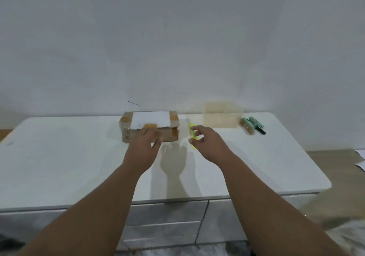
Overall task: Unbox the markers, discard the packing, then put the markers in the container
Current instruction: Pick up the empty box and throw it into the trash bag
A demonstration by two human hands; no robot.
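On the white table [59, 156], a taped cardboard box [149, 125] sits near the far edge, with a white label across its top and brown tape at the corners. It looks sealed, so the markers meant for unboxing are presumably inside, out of sight. The left hand [142, 150] rests against the box's front face, fingers spread and not clamped around anything. The right hand [206, 144] hovers just beside the box with its fingers loosely curled and open, holding nothing; a yellow cutter [192, 135] lies on the table partly beneath it. Further right stands a clear container [221, 117], very faint in the blur, and beyond it lie 2 or 3 green markers [253, 124] loose on the table.

The next move is probably taking up the cutter to slit the tape. The risks: the box may slide if the left hand only rests on it, the blade could cut too deep and score the markers inside, or it could slip toward the bracing hand.
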